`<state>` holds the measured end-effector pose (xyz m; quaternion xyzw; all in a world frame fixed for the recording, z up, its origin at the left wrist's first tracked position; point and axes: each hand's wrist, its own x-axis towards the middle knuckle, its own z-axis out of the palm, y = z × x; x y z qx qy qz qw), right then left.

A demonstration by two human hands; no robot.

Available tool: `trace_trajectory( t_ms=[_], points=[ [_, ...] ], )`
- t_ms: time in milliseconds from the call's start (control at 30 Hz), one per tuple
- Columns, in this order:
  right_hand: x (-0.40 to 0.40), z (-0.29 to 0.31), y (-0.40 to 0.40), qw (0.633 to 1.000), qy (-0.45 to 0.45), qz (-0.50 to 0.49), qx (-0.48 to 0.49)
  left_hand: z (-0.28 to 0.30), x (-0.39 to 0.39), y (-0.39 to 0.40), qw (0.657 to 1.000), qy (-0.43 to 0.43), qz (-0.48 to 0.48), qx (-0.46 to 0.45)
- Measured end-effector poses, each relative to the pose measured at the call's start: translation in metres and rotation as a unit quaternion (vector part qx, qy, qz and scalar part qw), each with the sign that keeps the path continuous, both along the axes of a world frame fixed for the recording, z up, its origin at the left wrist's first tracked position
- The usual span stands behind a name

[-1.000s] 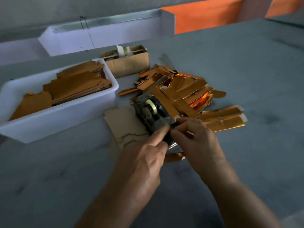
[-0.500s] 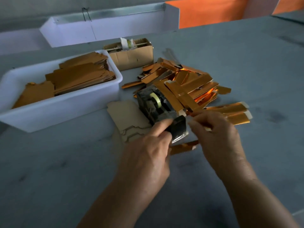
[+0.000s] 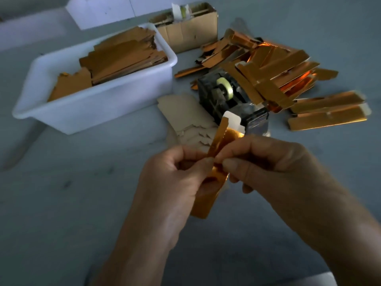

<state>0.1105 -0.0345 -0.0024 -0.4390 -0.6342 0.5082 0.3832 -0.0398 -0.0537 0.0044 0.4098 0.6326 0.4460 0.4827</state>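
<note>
Gold foil carton (image 3: 218,139): held in the air above the table (image 3: 61,203), just in front of the tape dispenser (image 3: 223,100), white tuck flap up and its long body hanging down between the palms. Both hands are closed on it. The left hand (image 3: 171,182) pinches it from one side with thumb and forefinger, and the right hand (image 3: 278,168) pinches the opposite edge at the same height.

Risks, as we judge them:
- Two pinches meeting at one spot may crease or dent the foil there, since the wall is thin card.
- If the fingers pull unevenly, the seam may close skewed and the flap would no longer tuck.
- We cannot tell whether a piece of tape sits on the fingers. If one does, it may stick to skin or fold onto itself.
- The lower end hangs unsupported, so a loosened grip would drop it onto the table.

Counts:
- cartons in hand: 1
- hands: 2
- dispensers: 1, holding 1 tape roll (image 3: 225,90)
- gold cartons lying apart at right (image 3: 327,117): 2
- heap of gold cartons (image 3: 278,67): overlapping, not countable
- flat brown blanks (image 3: 181,112) beside the dispenser: several, count unclear
- white tub (image 3: 103,108) of stacked pieces: 1
- cardboard box (image 3: 191,34): 1
</note>
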Motion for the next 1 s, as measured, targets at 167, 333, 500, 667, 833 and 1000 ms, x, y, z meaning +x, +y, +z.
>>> trace_trajectory(
  t_ms=[167,333,500,667,833,1000],
  points=[
    [0.000,-0.006,0.003,1.000,0.011,0.005,0.008,0.003,0.002,-0.001,1.000,-0.028,-0.008,-0.002],
    [0.004,-0.005,0.006,1.000,0.015,0.015,0.019,0.006,0.000,0.001,0.995,-0.088,-0.053,-0.012],
    [0.003,-0.004,0.008,0.999,-0.034,0.009,0.037,0.007,-0.002,-0.001,0.991,-0.102,-0.086,-0.012],
    [0.002,-0.003,0.006,0.994,-0.096,-0.020,0.052,0.010,-0.002,-0.003,0.989,-0.105,-0.102,-0.014],
    [-0.004,-0.003,0.001,0.987,-0.135,-0.045,0.076,0.005,0.004,-0.005,0.997,-0.053,-0.054,0.009],
    [-0.009,0.002,0.001,0.983,-0.156,-0.062,0.076,0.003,0.007,-0.005,0.999,-0.007,-0.029,0.044]
  ],
)
